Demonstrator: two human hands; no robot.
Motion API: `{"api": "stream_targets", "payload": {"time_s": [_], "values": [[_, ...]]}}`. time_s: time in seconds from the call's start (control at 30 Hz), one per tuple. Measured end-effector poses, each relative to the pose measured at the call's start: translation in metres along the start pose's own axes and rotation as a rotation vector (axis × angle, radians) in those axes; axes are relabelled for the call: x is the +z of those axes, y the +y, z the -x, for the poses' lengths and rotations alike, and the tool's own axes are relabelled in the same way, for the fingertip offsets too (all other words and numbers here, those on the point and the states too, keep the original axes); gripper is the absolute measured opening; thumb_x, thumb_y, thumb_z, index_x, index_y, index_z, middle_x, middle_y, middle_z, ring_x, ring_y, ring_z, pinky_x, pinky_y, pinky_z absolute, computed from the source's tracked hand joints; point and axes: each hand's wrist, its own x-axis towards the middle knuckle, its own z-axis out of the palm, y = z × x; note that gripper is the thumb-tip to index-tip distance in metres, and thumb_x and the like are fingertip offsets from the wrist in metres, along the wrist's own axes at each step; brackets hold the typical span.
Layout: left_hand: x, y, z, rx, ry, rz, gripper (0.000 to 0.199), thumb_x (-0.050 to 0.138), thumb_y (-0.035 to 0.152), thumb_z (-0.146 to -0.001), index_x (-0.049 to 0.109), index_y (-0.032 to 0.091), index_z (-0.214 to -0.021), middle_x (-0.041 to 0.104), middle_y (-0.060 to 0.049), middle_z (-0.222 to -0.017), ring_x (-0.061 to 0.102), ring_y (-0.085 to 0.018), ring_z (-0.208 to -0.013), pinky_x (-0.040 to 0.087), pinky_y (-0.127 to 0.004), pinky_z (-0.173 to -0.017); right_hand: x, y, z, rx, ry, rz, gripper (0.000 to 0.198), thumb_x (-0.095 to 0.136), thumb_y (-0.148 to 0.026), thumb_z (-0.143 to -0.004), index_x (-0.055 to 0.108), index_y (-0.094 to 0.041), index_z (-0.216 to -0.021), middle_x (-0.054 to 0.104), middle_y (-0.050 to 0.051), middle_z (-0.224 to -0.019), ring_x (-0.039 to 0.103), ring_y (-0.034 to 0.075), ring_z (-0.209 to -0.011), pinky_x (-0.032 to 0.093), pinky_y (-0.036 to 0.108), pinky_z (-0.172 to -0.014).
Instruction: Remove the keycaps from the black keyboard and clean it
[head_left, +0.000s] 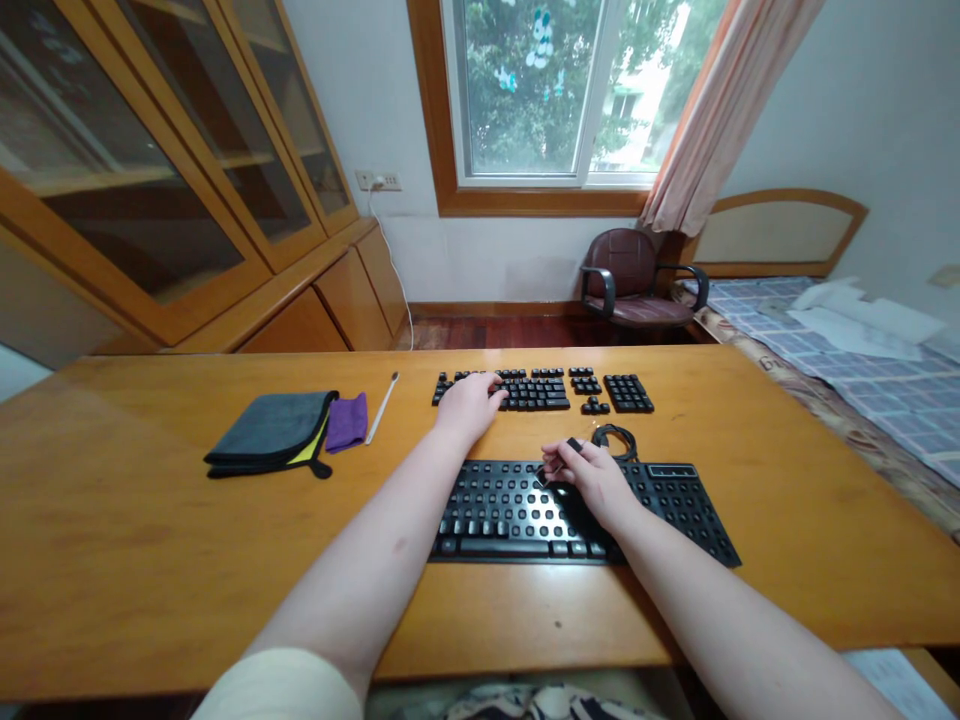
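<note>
A pale sleeve [281, 690] is sitting closest, on the near side of the keyboard base [555, 515], which is serving as datum for all positions here. From where I am standing, the right hand [600, 485] is hanging over the base, grasping a small dark object [574, 444]; I cannot tell its exact form. The left hand [469, 405] is lying over the loose keycaps [547, 392] beyond the base, its fingers curving; I cannot tell whether they are gripping one.

Key relation: the base is running left to right across the person's front, and the keycap rows are lying roughly parallel on its far side. The right hand is being the nearer to the base, the left to the keycaps.

A coiled cable [616, 440] is lying just beyond the base. Left of the base, a brush [382, 408], a purple cloth [347, 422] and a folded grey cloth [274, 428] are lying in sequence. Far beyond the base, a chair [630, 270] is standing.
</note>
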Motion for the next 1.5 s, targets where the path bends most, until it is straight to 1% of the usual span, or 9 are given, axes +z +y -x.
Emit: {"api": "stream_targets", "payload": {"time_s": [0.17, 0.3, 0.4, 0.7, 0.9, 1.0, 1.1, 1.27, 1.5], "values": [[-0.026, -0.009, 0.059, 0.063, -0.215, -0.051, 0.043, 0.051, 0.04, -0.084, 0.055, 0.019, -0.122, 0.057, -0.01, -0.126, 0.053, -0.026, -0.115, 0.039, -0.039, -0.098, 0.004, 0.004, 0.008, 0.013, -0.206, 0.23, 0.032, 0.066, -0.043, -0.073, 0.065, -0.016, -0.091, 0.065, 0.001, -0.073, 0.063, 0.014, -0.066, 0.053, 0.03, -0.067], [-0.016, -0.013, 0.119, 0.018, -0.279, -0.136, 0.058, 0.052, 0.046, -0.083, 0.041, 0.024, -0.135, 0.034, -0.011, -0.146, 0.03, -0.034, -0.133, 0.026, -0.054, -0.105, 0.012, 0.005, 0.015, -0.043, -0.304, 0.376, 0.027, 0.064, -0.035, -0.076, 0.063, -0.018, -0.097, 0.068, 0.002, -0.079, 0.064, 0.015, -0.071, 0.052, 0.031, -0.071], [-0.006, -0.01, 0.141, 0.059, -0.303, -0.107, 0.053, 0.045, 0.045, -0.087, 0.037, 0.029, -0.137, 0.032, -0.007, -0.147, 0.025, -0.032, -0.135, 0.019, -0.058, -0.107, 0.021, 0.009, 0.018, -0.077, -0.314, 0.451, 0.021, 0.061, -0.033, -0.078, 0.063, -0.018, -0.093, 0.069, 0.003, -0.08, 0.065, 0.016, -0.072, 0.052, 0.031, -0.071], [0.009, -0.012, 0.142, 0.151, -0.227, -0.093, 0.054, 0.041, 0.05, -0.088, 0.035, 0.032, -0.138, 0.033, -0.008, -0.147, 0.024, -0.032, -0.135, 0.015, -0.062, -0.106, 0.032, 0.008, 0.025, -0.237, -0.344, 0.816, 0.014, 0.057, -0.028, -0.082, 0.063, -0.02, -0.091, 0.069, 0.002, -0.082, 0.063, 0.016, -0.075, 0.048, 0.027, -0.072], [0.01, -0.007, 0.147, 0.272, -0.172, -0.124, 0.056, 0.046, 0.043, -0.086, 0.036, 0.026, -0.139, 0.033, -0.008, -0.147, 0.02, -0.031, -0.137, 0.012, -0.057, -0.11, 0.036, -0.001, 0.038, -0.567, -0.61, 1.093, 0.017, 0.048, -0.026, -0.089, 0.064, -0.02, -0.092, 0.068, 0.005, -0.087, 0.061, 0.016, -0.081, 0.045, 0.027, -0.075], [0.006, -0.003, 0.148, 0.403, -0.227, -0.106, 0.057, 0.044, 0.034, -0.087, 0.029, 0.027, -0.141, 0.028, -0.004, -0.149, 0.021, -0.024, -0.138, 0.013, -0.048, -0.112, 0.035, -0.003, 0.042, -0.691, -0.709, 1.166, 0.019, 0.045, -0.021, -0.089, 0.063, -0.02, -0.093, 0.068, 0.006, -0.086, 0.06, 0.016, -0.079, 0.045, 0.026, -0.072], [0.003, -0.002, 0.146, 0.436, -0.306, -0.082, 0.064, 0.048, 0.046, -0.084, 0.027, 0.029, -0.142, 0.026, -0.003, -0.15, 0.02, -0.026, -0.138, 0.015, -0.05, -0.111, 0.033, -0.003, 0.043, -0.728, -0.745, 1.19, 0.022, 0.043, -0.019, -0.088, 0.064, -0.019, -0.095, 0.069, 0.008, -0.087, 0.061, 0.017, -0.079, 0.045, 0.027, -0.071], [0.006, 0.001, 0.143, 0.418, -0.346, -0.061, 0.079, 0.058, 0.057, -0.074, 0.027, 0.029, -0.142, 0.026, -0.006, -0.149, 0.019, -0.03, -0.138, 0.014, -0.054, -0.11, 0.029, 0.001, 0.039, -0.515, -0.593, 0.994, 0.021, 0.046, -0.023, -0.088, 0.066, -0.022, -0.094, 0.071, 0.006, -0.088, 0.065, 0.018, -0.08, 0.048, 0.03, -0.074], [0.004, 0.0, 0.145, 0.408, -0.368, -0.012, 0.079, 0.059, 0.055, -0.075, 0.025, 0.03, -0.142, 0.024, -0.006, -0.15, 0.015, -0.029, -0.139, 0.01, -0.054, -0.111, 0.021, 0.0, 0.021, -0.061, -0.048, 0.163, 0.032, 0.063, -0.05, -0.074, 0.061, -0.02, -0.085, 0.07, 0.005, -0.078, 0.068, 0.02, -0.073, 0.055, 0.034, -0.07]]}}
